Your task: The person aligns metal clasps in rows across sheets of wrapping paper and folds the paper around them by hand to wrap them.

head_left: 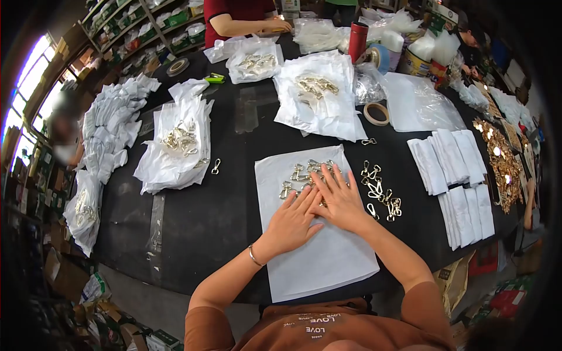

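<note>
My left hand (293, 222) lies flat with its fingers stretched out over a white paper sheet (316, 263). Beside it, its fingertips crossing near the left ones, my right hand (341, 202) is spread, palm down. Both rest at the near edge of a group of metal snap hooks (301, 173) on the sheet's upper half, and the fingers cover some of them. More loose snap hooks (380, 193) lie on the black table just right of the sheet. A single snap hook (368, 141) sits farther back.
White paper bundles with hooks stand at left (170, 164) and back (316, 111). Folded white packets (448, 158), a tape roll (376, 114) and a pile of gold-coloured pieces (497, 158) are to the right. A person in a red shirt (237, 20) works across the black table (193, 234).
</note>
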Motion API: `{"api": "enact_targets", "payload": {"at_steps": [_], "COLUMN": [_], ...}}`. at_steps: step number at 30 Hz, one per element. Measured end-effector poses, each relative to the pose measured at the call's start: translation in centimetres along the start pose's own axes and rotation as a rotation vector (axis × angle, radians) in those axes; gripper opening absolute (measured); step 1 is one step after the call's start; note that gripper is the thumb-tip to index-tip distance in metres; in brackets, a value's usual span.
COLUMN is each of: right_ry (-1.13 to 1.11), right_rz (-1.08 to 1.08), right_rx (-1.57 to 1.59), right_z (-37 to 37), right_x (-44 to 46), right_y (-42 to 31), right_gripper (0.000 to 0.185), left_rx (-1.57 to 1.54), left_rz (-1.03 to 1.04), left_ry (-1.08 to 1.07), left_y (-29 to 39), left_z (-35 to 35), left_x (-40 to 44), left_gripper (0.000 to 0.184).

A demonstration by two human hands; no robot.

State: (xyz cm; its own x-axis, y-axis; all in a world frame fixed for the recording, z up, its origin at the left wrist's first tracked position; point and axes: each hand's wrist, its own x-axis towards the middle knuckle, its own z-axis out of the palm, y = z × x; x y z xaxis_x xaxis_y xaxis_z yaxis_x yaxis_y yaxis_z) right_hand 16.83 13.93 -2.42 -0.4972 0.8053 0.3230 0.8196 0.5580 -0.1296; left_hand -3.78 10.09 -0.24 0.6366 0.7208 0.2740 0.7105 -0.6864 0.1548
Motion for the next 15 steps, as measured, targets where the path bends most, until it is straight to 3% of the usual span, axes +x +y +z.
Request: {"api": "enact_targets", "payload": {"at_steps": [2,6,11,15], "right_ry": [-0.008,-0.066,-0.175,-0.138], "right_rz": [-0.021,0.022,0.036,0.04], "right_rx": [-0.029,0.231,0.124,0.261], "right_z": [-0.3,-0.3,-1.2,-0.9], "right_x": [0.0,-0.1,-0.5,-0.1], "right_y": [0.3,0.8,1.3,2.6], "right_gripper": [0.072,0.075,0.075,0.068], "left_rx": [-0.005,-0.029,-0.03,-0.132], "left_rz": [-0.004,-0.011,-0.027,-0.041], "left_ry": [0.012,0.021,0.032,0.041], "left_y": [-0.1,-0.3,-0.2,-0.7], "left_z": [0.0,0.5,0.0,0.3], "left_x": [0.1,0.0,-0.2,0.0], "left_gripper": [0.073,0.075,0.077,0.074]}}
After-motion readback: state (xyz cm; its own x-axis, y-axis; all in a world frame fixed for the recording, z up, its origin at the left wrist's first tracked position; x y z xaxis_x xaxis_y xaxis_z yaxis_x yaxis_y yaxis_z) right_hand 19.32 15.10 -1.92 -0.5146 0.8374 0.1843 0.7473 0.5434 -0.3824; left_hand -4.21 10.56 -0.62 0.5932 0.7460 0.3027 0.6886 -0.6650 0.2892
